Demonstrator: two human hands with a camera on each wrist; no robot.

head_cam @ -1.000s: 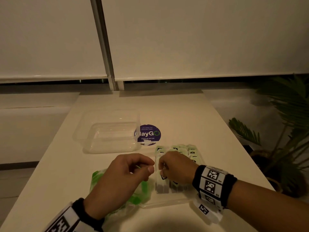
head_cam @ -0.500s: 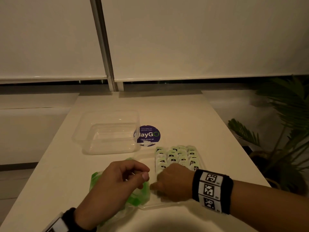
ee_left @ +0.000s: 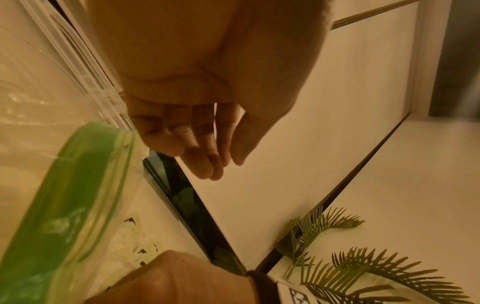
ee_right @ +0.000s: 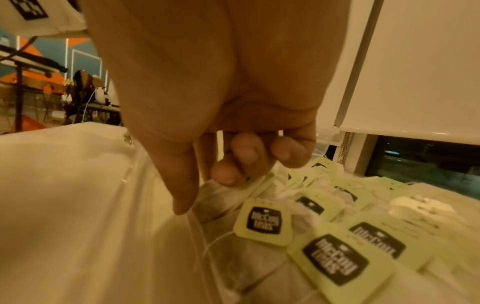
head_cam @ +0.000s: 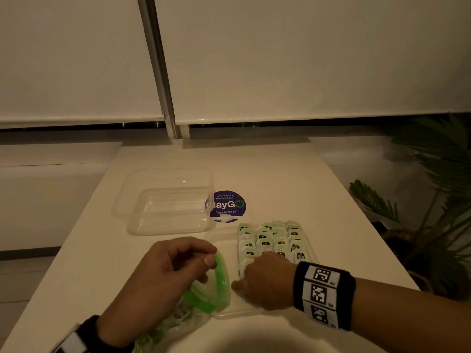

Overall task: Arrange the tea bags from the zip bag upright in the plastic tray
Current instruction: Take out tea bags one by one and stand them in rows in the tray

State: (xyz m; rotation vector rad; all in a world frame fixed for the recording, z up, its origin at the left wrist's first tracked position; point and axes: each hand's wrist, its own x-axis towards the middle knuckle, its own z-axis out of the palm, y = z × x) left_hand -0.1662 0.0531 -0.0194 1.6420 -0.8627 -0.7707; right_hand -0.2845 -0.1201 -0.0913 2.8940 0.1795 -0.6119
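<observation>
A shallow clear plastic tray (head_cam: 221, 241) lies near the table's front edge, with rows of upright tea bags (head_cam: 274, 239) with pale green tags (ee_right: 262, 221) filling its right part. My right hand (head_cam: 265, 276) reaches down into the tray's near left part. Its thumb and curled fingers (ee_right: 226, 174) pinch a tea bag (ee_right: 223, 197) beside the tray wall (ee_right: 140, 185). The zip bag (head_cam: 214, 286) with its green zip strip (ee_left: 67, 205) lies left of the tray. My left hand (head_cam: 178, 266) hovers over the bag's mouth, fingers (ee_left: 207, 164) loosely curled and holding nothing.
An empty clear plastic container (head_cam: 165, 202) stands further back on the left, partly over a round purple sticker (head_cam: 229, 206). A potted palm (head_cam: 433, 200) stands off the table's right edge. White blinds hang behind the table's far edge.
My right hand has gone down from above the rows into the tray's near left part with the tea bag. My left hand has stayed over the zip bag, whose green mouth now shows beside the thumb.
</observation>
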